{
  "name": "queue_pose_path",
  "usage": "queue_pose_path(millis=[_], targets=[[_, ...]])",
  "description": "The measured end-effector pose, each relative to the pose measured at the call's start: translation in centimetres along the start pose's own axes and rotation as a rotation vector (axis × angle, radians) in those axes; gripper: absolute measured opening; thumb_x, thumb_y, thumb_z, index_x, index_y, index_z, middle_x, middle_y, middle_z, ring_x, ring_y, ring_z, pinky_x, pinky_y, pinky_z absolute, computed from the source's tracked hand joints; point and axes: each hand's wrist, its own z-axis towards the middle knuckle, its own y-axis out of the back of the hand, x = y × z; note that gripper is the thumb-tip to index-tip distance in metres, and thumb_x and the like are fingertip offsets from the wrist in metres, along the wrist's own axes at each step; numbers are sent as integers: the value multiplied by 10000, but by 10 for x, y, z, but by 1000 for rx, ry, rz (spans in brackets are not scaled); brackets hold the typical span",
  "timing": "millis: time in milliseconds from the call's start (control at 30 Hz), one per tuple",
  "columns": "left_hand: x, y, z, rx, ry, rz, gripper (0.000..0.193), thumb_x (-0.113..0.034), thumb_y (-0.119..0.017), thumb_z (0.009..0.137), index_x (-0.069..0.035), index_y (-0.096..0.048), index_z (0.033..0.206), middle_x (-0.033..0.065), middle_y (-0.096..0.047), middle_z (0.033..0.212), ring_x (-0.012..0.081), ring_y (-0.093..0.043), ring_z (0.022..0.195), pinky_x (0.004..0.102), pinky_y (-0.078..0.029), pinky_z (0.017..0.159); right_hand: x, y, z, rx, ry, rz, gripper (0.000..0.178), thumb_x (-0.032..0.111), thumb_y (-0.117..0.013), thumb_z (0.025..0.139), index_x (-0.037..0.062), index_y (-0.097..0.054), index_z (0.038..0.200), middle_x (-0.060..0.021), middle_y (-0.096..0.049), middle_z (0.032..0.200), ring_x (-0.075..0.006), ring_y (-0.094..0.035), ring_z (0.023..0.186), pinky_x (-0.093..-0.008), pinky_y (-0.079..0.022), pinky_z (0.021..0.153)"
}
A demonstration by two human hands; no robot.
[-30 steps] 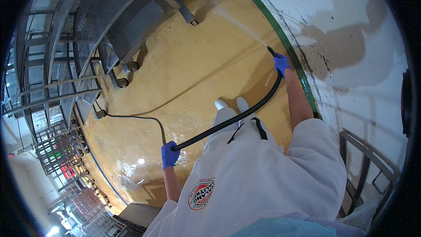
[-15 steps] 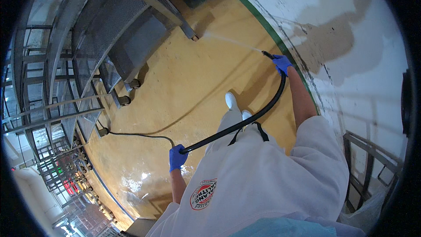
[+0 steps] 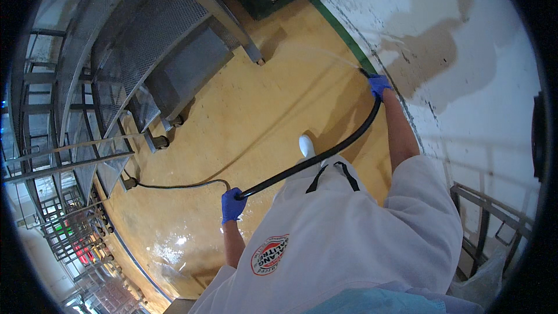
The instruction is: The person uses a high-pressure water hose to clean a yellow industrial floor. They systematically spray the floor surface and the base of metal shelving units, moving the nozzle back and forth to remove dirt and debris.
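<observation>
My right hand (image 3: 379, 86), in a blue glove, is closed round the nozzle end of a black hose (image 3: 311, 161) beside the wall. A thin jet of water (image 3: 335, 57) leaves the nozzle (image 3: 364, 73) toward the far left and fades over the floor. The hose sags in a curve across my front to my left hand (image 3: 232, 206), also blue-gloved, which is wrapped round it. Past that hand a thinner stretch (image 3: 180, 186) trails along the floor to the foot of a metal rack.
Metal racks on castors (image 3: 192, 70) line the left. A white wall (image 3: 430, 35) with a green lower edge and damp patches runs along the right. A metal frame (image 3: 485, 215) leans there. The yellow floor (image 3: 232, 116) is wet and shiny near my left hand.
My right hand and the nozzle have shifted slightly right and nearer the wall, and the jet looks fainter. My left hand still holds the hose. The view has tilted a little.
</observation>
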Motion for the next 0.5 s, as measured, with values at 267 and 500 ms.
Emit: queue_pose_path(millis=[267,500], targets=[[-14,-5,29,69,14,54,202,-194,-713,648,-60,-571,598,151,-539,552,314,-532,509,374,-403,482,-11,32,45,-370,31,-122,270,178,-534,722,32,-650,917,-141,-621,671,-231,-609,522,-373,-470,491],[-31,7,39,43,66,84,163,-180,-712,642,-68,-594,625,142,-548,558,313,-547,532,374,-414,495,26,3,61,-215,83,92,279,178,-528,788,48,-627,1014,-90,-565,596,-187,-545,434,-336,-440,417]])
